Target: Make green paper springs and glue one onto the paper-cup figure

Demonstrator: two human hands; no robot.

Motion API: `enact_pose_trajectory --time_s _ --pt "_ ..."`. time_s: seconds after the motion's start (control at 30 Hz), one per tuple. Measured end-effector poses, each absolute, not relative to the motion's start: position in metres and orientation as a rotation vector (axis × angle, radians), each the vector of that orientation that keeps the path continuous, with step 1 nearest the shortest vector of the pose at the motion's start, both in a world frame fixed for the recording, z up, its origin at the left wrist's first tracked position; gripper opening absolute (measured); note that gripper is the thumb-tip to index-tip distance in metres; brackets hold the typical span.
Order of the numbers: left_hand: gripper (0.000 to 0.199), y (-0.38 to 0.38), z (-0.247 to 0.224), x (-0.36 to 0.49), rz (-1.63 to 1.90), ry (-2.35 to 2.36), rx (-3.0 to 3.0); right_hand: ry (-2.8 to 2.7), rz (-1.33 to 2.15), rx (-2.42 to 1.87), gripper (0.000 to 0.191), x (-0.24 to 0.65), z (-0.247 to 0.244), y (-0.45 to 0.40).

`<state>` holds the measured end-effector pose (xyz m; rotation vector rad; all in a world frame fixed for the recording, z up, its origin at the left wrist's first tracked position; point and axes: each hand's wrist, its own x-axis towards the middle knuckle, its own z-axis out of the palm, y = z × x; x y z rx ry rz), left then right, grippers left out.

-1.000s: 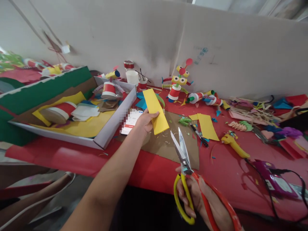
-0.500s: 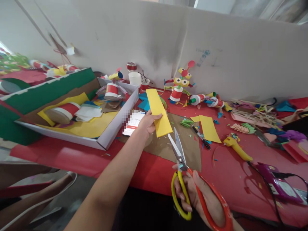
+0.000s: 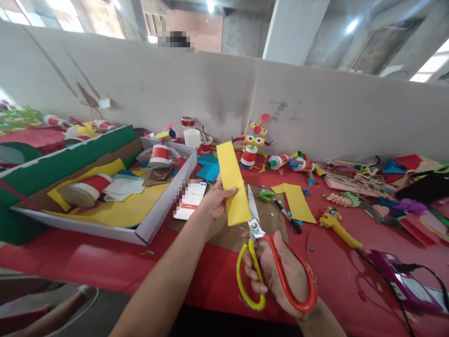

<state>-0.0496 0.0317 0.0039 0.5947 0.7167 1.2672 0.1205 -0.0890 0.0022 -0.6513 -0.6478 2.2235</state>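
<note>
My left hand (image 3: 216, 200) pinches a yellow paper strip (image 3: 232, 180) near its middle, thumb on the front face, and holds it up over the table. In my right hand (image 3: 277, 267) are large scissors (image 3: 255, 227) with one yellow and one red handle loop; my fingers pass through the loops. The blades stand apart at the strip's lower right corner. One blade shows beside the strip's right edge, while the other is hidden behind the paper. Below lies a brown cardboard sheet (image 3: 224, 238) with small paper scraps.
A phone (image 3: 190, 200) lies left of my hand, beside a box (image 3: 149, 231) of paper and cups. More yellow paper (image 3: 298, 202), a black marker (image 3: 287, 216) and a yellow glue gun (image 3: 340, 229) lie right. A paper-cup figure (image 3: 249, 156) stands behind; a purple power strip (image 3: 403, 281) sits front right.
The scissors have moved up to the strip, and their blades now straddle its lower right corner. My left hand still holds the strip. The view has tilted upward.
</note>
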Motion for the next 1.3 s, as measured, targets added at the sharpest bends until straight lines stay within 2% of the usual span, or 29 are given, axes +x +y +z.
enact_pose_trajectory --time_s 0.13,0.5,0.7,1.1,1.3 --pt "0.048 0.032 0.004 -0.051 1.273 0.72 0.598 -0.652 2.22 -0.636 0.056 0.123 0.001 -0.088" --pt "0.064 0.03 0.005 -0.053 1.247 0.658 0.683 -0.683 2.205 -0.638 0.056 0.135 0.0 -0.094" --pt "0.048 0.026 0.009 -0.049 1.231 0.73 0.69 -0.718 2.177 -0.639 0.058 0.123 0.005 -0.077" --pt "0.051 0.025 0.01 -0.049 1.234 0.681 0.629 -0.865 2.164 -0.689 0.061 0.136 0.007 -0.079" --pt "0.028 0.027 0.012 -0.049 1.232 0.7 0.503 -0.959 2.189 -0.684 0.064 0.131 -0.001 -0.074"
